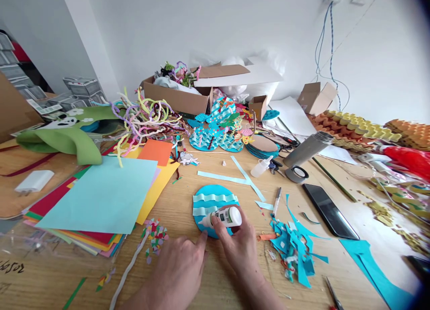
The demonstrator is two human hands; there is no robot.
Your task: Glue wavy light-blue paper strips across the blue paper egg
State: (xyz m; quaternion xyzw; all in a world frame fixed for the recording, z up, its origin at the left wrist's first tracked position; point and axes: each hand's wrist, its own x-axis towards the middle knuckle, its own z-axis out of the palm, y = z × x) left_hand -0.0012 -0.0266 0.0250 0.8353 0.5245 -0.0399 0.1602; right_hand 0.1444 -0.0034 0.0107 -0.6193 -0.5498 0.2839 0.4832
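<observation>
Head view: our right hand (241, 245) clamps a light-looking bottle (229, 217), best squeezed mid-body; our left hand (181, 260), empty, touches the disc (215, 190).

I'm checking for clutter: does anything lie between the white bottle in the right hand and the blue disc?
Nothing visible does. The right hand holds the white bottle over the blue disc, nozzle toward its left side. The left hand has a fingertip by the disc's near edge, not between them.
</observation>
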